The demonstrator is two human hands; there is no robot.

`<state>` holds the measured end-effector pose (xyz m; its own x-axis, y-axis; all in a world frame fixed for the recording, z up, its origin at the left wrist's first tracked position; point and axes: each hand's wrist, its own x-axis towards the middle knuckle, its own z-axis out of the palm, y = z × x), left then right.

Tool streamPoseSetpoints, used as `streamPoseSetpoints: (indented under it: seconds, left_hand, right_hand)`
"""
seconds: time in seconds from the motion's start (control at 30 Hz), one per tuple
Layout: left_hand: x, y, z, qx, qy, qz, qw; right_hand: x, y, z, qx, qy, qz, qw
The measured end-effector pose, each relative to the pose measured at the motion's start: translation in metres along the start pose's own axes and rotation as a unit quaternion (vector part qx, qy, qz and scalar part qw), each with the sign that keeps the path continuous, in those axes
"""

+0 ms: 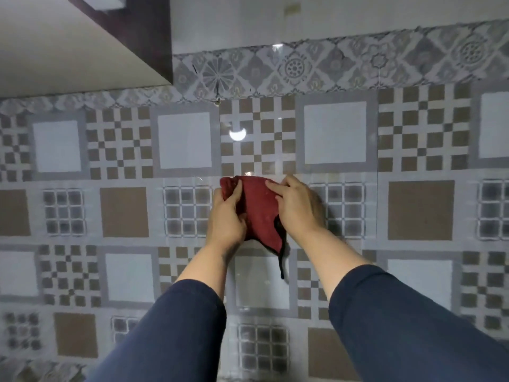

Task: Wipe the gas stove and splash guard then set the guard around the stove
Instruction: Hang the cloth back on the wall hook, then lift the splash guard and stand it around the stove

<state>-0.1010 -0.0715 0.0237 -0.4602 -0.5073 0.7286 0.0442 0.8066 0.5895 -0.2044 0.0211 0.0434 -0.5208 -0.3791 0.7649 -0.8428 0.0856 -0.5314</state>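
A dark red cloth (257, 209) with a black cord hanging from its lower edge is held against a see-through splash guard (344, 216). The guard stands in front of the patterned wall tiles and blurs the tiles behind it. Its top edge runs about level with the top of the cloth. My left hand (227, 216) grips the cloth's upper left corner, bunching it. My right hand (296, 206) lies over the cloth's right side, fingers on its top edge. The gas stove is out of view.
A tiled wall (184, 139) with brown, white and grey squares fills the view, with a floral border strip (294, 68) above it. The underside of a dark-edged wall cabinet (82, 51) overhangs the upper left. Blue sleeves cover both forearms.
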Motion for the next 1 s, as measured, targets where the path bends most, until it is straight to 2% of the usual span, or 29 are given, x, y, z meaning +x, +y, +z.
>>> streamPoseSetpoints:
  seconds: [0.1, 0.2, 0.37, 0.53, 0.7, 0.9, 1.0]
  left_hand:
    - [-0.009, -0.012, -0.001, -0.048, 0.007, -0.013, 0.999]
    - [-0.022, -0.014, -0.012, -0.185, -0.016, -0.092, 0.978]
    - [-0.044, 0.0, -0.024, -0.262, -0.006, -0.187, 0.947]
    - [-0.088, 0.003, -0.048, -0.16, 0.0, -0.238, 0.958]
    - [-0.156, 0.02, -0.085, -0.052, -0.088, -0.272, 0.957]
    - [-0.258, 0.024, -0.141, 0.066, -0.216, -0.348, 0.91]
    - [-0.317, 0.019, -0.165, 0.113, -0.239, -0.382, 0.886]
  right_hand:
    - [-0.013, 0.01, 0.004, 0.003, -0.004, -0.025, 1.0]
    - [-0.019, 0.006, 0.003, -0.008, -0.033, -0.049, 0.998]
    - [-0.034, -0.002, -0.006, -0.079, -0.042, 0.0, 0.996]
    - [-0.072, -0.018, -0.014, -0.118, -0.075, 0.017, 0.99]
    - [-0.142, -0.057, -0.024, -0.145, -0.186, -0.002, 0.972]
    - [-0.251, -0.089, -0.019, -0.15, -0.385, 0.001, 0.911]
    - [-0.308, -0.098, -0.006, -0.127, -0.471, -0.008, 0.873]
